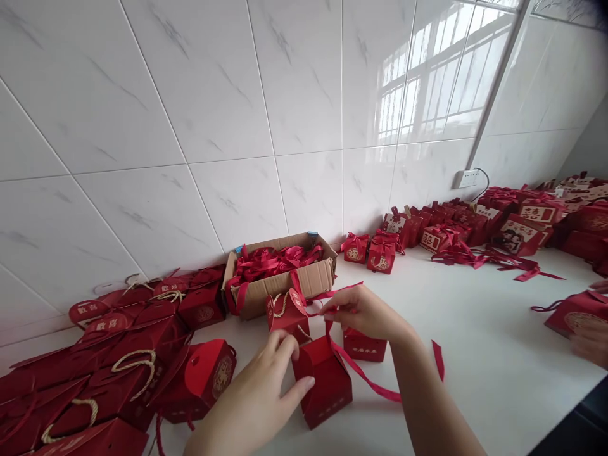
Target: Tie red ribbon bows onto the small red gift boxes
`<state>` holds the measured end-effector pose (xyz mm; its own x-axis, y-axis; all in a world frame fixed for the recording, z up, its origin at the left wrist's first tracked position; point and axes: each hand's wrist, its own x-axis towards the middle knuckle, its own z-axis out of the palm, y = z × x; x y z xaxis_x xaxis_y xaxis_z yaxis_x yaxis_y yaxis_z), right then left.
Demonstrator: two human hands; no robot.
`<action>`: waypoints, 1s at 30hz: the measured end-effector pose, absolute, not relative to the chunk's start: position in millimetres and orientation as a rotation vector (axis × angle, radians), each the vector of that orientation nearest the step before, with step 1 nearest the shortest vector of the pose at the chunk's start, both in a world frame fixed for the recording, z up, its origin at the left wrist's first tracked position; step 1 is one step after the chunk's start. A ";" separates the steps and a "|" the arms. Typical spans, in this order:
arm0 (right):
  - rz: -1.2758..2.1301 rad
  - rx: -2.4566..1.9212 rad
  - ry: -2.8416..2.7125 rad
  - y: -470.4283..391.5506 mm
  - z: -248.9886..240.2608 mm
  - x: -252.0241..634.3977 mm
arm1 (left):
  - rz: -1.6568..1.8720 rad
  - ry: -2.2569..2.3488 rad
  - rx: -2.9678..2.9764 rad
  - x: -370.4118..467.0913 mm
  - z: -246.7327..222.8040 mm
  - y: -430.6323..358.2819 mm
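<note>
A red gift box (325,380) stands on the white table in front of me. My left hand (266,386) rests on its left side, with thumb and fingers apart around its edge. Above the box, my right hand (356,310) pinches a red ribbon (365,378), whose tail runs down to the right behind my forearm. Just behind are a red box with a rope handle (288,312) and another small red box (365,346), partly hidden by my right hand.
A cardboard box (280,286) of red ribbons stands by the tiled wall. Many red boxes (142,342) crowd the left; more (437,228) line the back right. Another person's hand (591,342) holds a red box (570,311) at the right edge.
</note>
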<state>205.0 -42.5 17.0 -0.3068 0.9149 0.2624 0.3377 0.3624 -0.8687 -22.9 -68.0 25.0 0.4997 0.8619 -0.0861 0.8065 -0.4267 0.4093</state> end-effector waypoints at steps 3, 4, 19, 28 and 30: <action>0.856 -0.927 -1.469 -58.9 24.7 207.7 | 0.020 1.404 2.249 -14.0 18.2 -63.9; 0.811 -0.852 -1.361 -65.8 27.3 208.7 | 0.002 1.393 2.260 -11.3 16.2 -61.8; 0.993 -1.366 -2.094 -41.7 8.4 179.9 | 0.092 1.558 2.228 -20.2 7.4 -28.9; 0.990 -1.501 -2.266 -15.3 -20.3 158.5 | 0.052 1.571 2.259 -22.3 4.7 -29.9; 1.006 -1.487 -2.275 -17.4 -19.8 158.5 | 0.062 1.562 2.248 -21.9 5.4 -30.2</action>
<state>158.5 -17.4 -19.8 -0.4520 0.8773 -0.1615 0.7100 0.2441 -0.6606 -21.9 -30.2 5.4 0.3745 0.9079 -0.1883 0.8903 -0.2952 0.3468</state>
